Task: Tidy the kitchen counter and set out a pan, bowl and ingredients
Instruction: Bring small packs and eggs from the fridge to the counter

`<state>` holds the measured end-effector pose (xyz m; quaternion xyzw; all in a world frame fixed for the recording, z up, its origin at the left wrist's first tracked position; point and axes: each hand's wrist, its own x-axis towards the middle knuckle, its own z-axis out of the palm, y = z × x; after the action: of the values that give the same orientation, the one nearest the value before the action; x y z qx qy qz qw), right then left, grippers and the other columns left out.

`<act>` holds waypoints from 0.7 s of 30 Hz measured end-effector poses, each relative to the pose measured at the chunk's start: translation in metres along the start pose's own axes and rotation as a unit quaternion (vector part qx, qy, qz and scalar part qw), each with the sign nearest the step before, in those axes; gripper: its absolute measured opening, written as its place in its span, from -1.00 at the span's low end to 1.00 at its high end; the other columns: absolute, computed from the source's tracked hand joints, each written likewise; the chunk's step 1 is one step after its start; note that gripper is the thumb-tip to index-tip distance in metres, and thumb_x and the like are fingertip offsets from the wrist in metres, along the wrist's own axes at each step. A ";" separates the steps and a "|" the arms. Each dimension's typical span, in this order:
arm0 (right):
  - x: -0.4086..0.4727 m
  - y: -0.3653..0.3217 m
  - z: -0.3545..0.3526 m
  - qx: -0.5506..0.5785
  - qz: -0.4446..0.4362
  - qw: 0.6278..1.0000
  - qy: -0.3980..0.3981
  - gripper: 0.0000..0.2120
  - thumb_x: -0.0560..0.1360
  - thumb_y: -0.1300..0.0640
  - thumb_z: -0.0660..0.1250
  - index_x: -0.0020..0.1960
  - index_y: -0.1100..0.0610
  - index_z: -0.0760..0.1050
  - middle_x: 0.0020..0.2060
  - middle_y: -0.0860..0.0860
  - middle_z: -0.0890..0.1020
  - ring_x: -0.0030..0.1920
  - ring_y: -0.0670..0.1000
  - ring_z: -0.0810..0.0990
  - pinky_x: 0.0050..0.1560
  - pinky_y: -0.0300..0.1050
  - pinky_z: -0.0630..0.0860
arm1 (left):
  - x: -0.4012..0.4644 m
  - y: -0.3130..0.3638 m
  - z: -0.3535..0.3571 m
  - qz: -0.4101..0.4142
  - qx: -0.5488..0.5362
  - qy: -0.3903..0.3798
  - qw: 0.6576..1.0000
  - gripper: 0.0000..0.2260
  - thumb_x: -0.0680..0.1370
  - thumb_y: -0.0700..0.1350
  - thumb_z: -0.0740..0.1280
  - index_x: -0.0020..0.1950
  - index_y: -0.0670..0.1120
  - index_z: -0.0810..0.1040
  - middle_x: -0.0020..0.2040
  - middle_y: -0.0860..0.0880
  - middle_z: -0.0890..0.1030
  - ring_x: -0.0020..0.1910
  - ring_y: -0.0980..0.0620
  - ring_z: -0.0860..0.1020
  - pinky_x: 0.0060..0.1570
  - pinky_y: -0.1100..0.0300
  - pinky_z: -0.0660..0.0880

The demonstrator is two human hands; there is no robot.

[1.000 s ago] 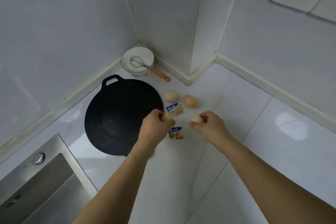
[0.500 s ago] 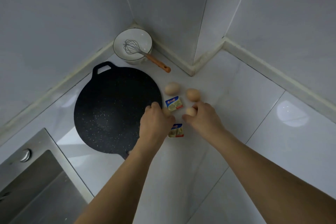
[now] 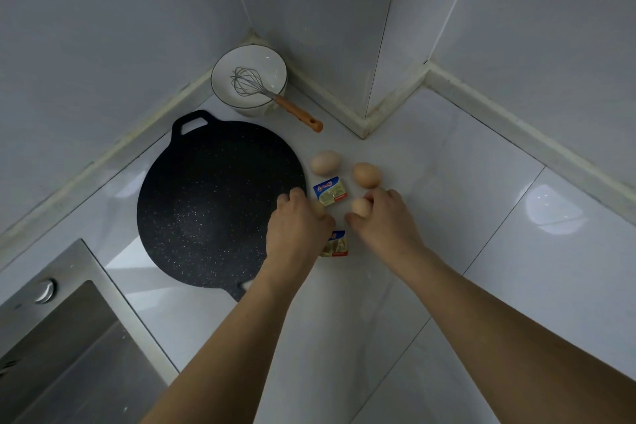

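Observation:
A round black flat pan [image 3: 213, 203] lies on the white counter. Behind it stands a white bowl [image 3: 223, 69] with a wire whisk [image 3: 272, 93] in it, its orange handle sticking out to the right. Two eggs [image 3: 325, 162] [image 3: 366, 174] lie right of the pan, with a small butter packet [image 3: 329, 190] between them. My right hand [image 3: 385, 220] holds a third egg [image 3: 360, 206] low over the counter. My left hand [image 3: 297, 227] grips another egg [image 3: 316, 207], mostly hidden, at the pan's right edge. A second butter packet [image 3: 335, 244] lies partly under my left hand.
A steel sink [image 3: 62, 348] fills the lower left corner. Tiled walls close the counter at the back, with a protruding wall corner [image 3: 364, 124] right of the bowl. The white counter [image 3: 481, 217] stretches to the right.
Both hands have moved forward and down towards the counter with their eggs, closer to the butter packets and the two lying eggs. The view has tilted down.

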<state>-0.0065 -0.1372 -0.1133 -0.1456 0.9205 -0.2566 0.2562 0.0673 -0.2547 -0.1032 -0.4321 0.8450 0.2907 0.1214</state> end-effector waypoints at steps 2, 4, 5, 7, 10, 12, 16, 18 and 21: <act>0.000 0.000 0.000 0.002 -0.001 1.000 0.000 -0.61 0.45 0.01 0.40 0.18 0.20 0.44 0.11 0.12 0.45 0.08 0.18 0.52 0.05 -0.05 0.42 | 0.000 0.000 0.000 0.003 0.004 -0.001 1.000 -0.56 0.49 0.01 0.39 0.30 -0.11 0.37 0.17 -0.09 0.44 0.06 -0.06 0.52 0.07 0.02 0.54; 0.000 0.000 0.001 0.004 0.000 1.000 0.000 -0.60 0.45 0.01 0.40 0.18 0.19 0.43 0.12 0.12 0.45 0.08 0.18 0.52 0.05 -0.05 0.42 | 0.000 0.000 0.000 0.009 0.011 0.001 1.000 -0.55 0.49 0.01 0.40 0.30 -0.10 0.37 0.18 -0.09 0.43 0.06 -0.06 0.52 0.06 0.04 0.54; 0.000 0.000 0.001 0.004 0.001 1.000 0.000 -0.60 0.46 0.01 0.40 0.18 0.19 0.43 0.12 0.12 0.45 0.08 0.18 0.52 0.05 -0.05 0.42 | 0.000 0.000 0.001 0.010 0.012 0.002 1.000 -0.54 0.49 0.01 0.40 0.30 -0.10 0.37 0.17 -0.09 0.43 0.06 -0.06 0.52 0.05 0.05 0.53; 0.000 0.000 0.001 0.003 0.001 1.000 0.001 -0.60 0.46 0.00 0.40 0.18 0.19 0.43 0.11 0.12 0.45 0.07 0.18 0.52 0.05 -0.04 0.43 | 0.000 0.000 0.001 0.011 0.014 0.004 1.000 -0.54 0.48 0.01 0.41 0.30 -0.10 0.37 0.17 -0.09 0.43 0.06 -0.06 0.52 0.05 0.04 0.54; -0.001 0.001 0.001 0.002 0.000 1.000 0.001 -0.61 0.46 0.00 0.39 0.17 0.20 0.44 0.10 0.13 0.45 0.05 0.18 0.52 0.05 -0.03 0.44 | 0.001 0.000 0.001 0.009 0.012 0.000 1.000 -0.55 0.48 0.01 0.41 0.29 -0.09 0.37 0.17 -0.09 0.44 0.05 -0.06 0.52 0.08 0.00 0.56; 0.000 0.002 0.001 0.005 0.001 1.000 0.001 -0.61 0.46 0.00 0.39 0.16 0.21 0.44 0.10 0.13 0.44 0.05 0.20 0.52 0.05 -0.02 0.45 | 0.001 0.000 0.001 0.007 0.013 -0.003 1.000 -0.53 0.48 0.02 0.41 0.30 -0.08 0.36 0.17 -0.09 0.44 0.05 -0.05 0.52 0.07 0.00 0.56; 0.000 0.002 0.000 0.008 0.004 1.000 -0.002 -0.61 0.47 0.00 0.38 0.17 0.22 0.43 0.11 0.14 0.44 0.08 0.19 0.51 0.08 -0.02 0.43 | 0.001 0.000 0.001 0.008 0.019 -0.001 1.000 -0.51 0.48 0.04 0.41 0.32 -0.09 0.35 0.19 -0.09 0.43 0.06 -0.07 0.52 0.06 0.01 0.56; 0.000 0.001 0.000 0.011 0.006 1.000 -0.005 -0.61 0.48 0.00 0.38 0.18 0.22 0.43 0.11 0.13 0.44 0.08 0.17 0.51 0.07 -0.04 0.43 | 0.001 0.000 0.001 0.009 0.020 -0.002 1.000 -0.50 0.48 0.03 0.41 0.33 -0.09 0.35 0.20 -0.09 0.43 0.07 -0.07 0.52 0.06 0.02 0.55; 0.000 0.001 0.000 0.011 0.009 1.000 -0.008 -0.62 0.48 -0.01 0.37 0.17 0.21 0.44 0.10 0.11 0.44 0.05 0.16 0.51 0.03 -0.05 0.43 | 0.001 0.000 0.000 0.006 0.015 -0.001 1.000 -0.50 0.48 0.03 0.41 0.33 -0.09 0.35 0.21 -0.09 0.43 0.08 -0.07 0.52 0.07 0.02 0.55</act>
<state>-0.0069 -0.1362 -0.1140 -0.1368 0.9168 -0.2636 0.2670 0.0670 -0.2553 -0.1040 -0.4245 0.8520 0.2788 0.1268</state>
